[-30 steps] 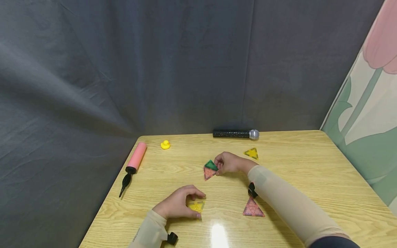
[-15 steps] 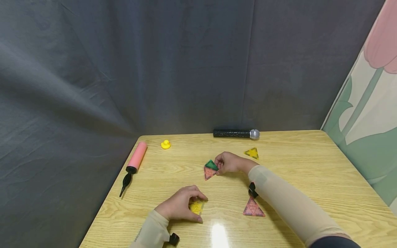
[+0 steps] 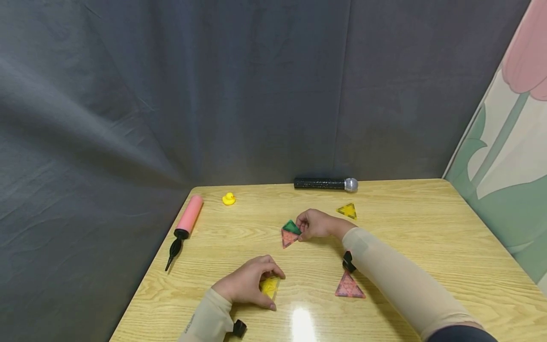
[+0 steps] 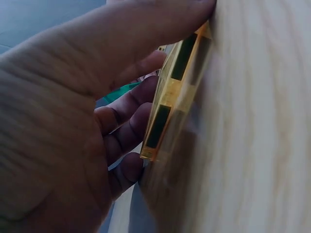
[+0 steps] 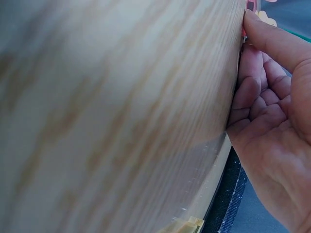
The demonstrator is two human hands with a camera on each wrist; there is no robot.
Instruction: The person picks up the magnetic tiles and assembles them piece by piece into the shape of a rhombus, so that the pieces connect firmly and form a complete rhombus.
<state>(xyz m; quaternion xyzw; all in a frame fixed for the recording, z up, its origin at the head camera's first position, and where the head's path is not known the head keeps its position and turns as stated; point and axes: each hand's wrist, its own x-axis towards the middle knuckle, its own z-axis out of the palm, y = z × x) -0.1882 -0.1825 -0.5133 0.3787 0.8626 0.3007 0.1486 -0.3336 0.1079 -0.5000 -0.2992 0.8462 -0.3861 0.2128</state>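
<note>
My left hand curves over a see-through yellow triangular magnetic tile near the front of the table. The left wrist view has this tile between thumb and fingers, tilted close to the wood. Farther back, my right hand pinches the right corner where a green triangular magnetic tile meets a pink one; they lie edge to edge. In the right wrist view, the thumb reaches a sliver of pink tile and the other fingers are curled. Most of that tile pair is outside this view.
Another pink triangle tile lies beneath the right forearm's line, and a second yellow one lies behind the right hand. A black microphone, rubber duck and pink hand pump lie along the table's far and left edges.
My left hand has shifted slightly right and the yellow tile under it has turned a little. The right hand and the green and pink tiles stay in place.
</note>
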